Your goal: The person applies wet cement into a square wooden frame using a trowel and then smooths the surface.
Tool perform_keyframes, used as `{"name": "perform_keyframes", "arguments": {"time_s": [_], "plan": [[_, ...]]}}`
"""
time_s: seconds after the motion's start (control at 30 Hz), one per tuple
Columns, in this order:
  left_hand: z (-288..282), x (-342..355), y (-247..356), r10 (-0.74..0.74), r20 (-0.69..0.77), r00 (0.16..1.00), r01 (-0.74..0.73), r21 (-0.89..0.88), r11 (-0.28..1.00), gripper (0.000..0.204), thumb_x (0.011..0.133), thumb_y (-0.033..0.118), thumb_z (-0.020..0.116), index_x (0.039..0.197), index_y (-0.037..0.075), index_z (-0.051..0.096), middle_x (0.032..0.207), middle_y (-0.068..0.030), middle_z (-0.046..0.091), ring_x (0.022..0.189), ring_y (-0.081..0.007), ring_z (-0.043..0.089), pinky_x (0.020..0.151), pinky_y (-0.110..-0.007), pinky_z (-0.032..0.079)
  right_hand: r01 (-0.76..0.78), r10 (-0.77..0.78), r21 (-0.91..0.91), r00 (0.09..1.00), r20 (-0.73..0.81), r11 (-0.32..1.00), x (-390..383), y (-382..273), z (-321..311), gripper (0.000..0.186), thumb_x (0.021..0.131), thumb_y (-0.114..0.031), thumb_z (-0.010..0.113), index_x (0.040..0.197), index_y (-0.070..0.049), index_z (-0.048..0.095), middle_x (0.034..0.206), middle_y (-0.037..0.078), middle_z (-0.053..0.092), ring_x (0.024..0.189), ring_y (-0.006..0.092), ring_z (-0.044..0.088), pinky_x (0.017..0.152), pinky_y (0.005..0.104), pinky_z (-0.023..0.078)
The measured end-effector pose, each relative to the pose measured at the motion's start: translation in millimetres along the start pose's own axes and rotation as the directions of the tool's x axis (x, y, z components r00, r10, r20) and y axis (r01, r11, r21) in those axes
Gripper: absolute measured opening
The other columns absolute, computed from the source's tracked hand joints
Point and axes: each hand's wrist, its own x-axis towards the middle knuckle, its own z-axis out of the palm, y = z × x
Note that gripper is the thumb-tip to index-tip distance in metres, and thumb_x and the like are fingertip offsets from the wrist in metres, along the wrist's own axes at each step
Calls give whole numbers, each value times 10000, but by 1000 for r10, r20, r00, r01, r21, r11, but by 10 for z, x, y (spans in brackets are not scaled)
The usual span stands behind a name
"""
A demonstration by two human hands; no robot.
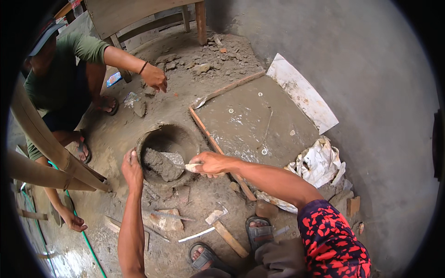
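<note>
My left hand grips the rim of a round dark bucket, which leans with its mouth toward me. In my right hand is the pale handle of a trowel, its blade inside the bucket. A heap of wet grey mortar lies against the blade, hiding part of it. Right of the bucket is a slab of smooth wet cement edged with wooden strips. Several small pale rings show on its surface.
A co-worker crouches at the left, one hand over the rubble. Bamboo poles and a green hose are on that side. A hammer and a saw lie near my feet. A crumpled white sack sits by the wall.
</note>
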Motion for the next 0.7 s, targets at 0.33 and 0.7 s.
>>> {"name": "perform_keyframes", "arguments": {"time_s": [0.33, 0.7], "plan": [[-106, 85, -342, -143, -41, 989, 139, -95, 986, 324, 977, 214, 482, 1145, -26, 621, 1048, -117, 649, 975, -185, 572, 893, -312, 420, -7, 30, 153, 989, -146, 988, -731, 24, -435, 439, 940, -218, 545, 1343, -61, 473, 835, 67, 602, 612, 115, 567, 473, 275, 472], [-53, 76, -136, -160, -81, 984, 160, -1, 987, 321, 963, 218, 498, 1146, -12, 627, 1083, -174, 657, 1001, -254, 604, 902, -348, 432, -302, -67, -420, 741, -669, 856, -1168, 997, -797, 472, 828, -148, 585, 1281, -31, 528, 931, 235, 657, 712, 337, 654, 668, 436, 524]]}}
